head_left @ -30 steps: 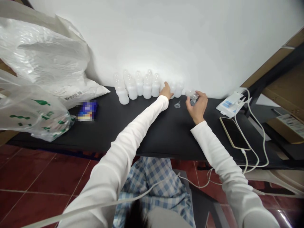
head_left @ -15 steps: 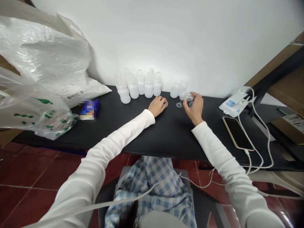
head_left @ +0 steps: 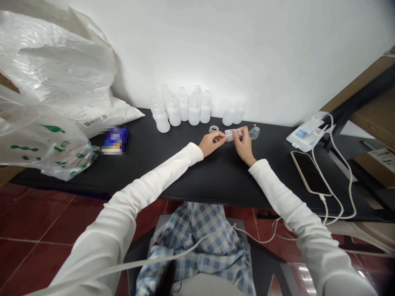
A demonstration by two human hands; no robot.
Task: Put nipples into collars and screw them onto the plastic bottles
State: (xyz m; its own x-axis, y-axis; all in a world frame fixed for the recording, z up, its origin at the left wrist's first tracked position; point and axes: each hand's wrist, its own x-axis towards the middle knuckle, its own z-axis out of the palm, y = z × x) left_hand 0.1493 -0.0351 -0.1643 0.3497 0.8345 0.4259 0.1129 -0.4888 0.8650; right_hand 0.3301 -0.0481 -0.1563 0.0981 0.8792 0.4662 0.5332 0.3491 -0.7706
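Note:
My left hand [head_left: 211, 144] and my right hand [head_left: 243, 144] meet over the black table top [head_left: 231, 181], both gripping a small white plastic bottle [head_left: 229, 135] held on its side between them. A clear silicone teat [head_left: 254, 132] lies just right of my right hand. Left of my left fingers sits a clear plastic ring [head_left: 213, 129]. Behind my hands, several upright translucent white bottles [head_left: 194, 111] stand in a cluster along the wall, with a pair of shorter ones [head_left: 233, 115] to their right.
Large plastic bags [head_left: 46, 53] are heaped at the left, beside a blurred blue packet [head_left: 115, 140]. On the right lie a phone [head_left: 309, 172], a white charger packet [head_left: 305, 135] and loose white cables [head_left: 349, 193]. A white wall rises behind the table.
My hands have come together over the table, now both on the small white bottle. The clear teat has gone from my right hand to the table. The ring now lies exposed.

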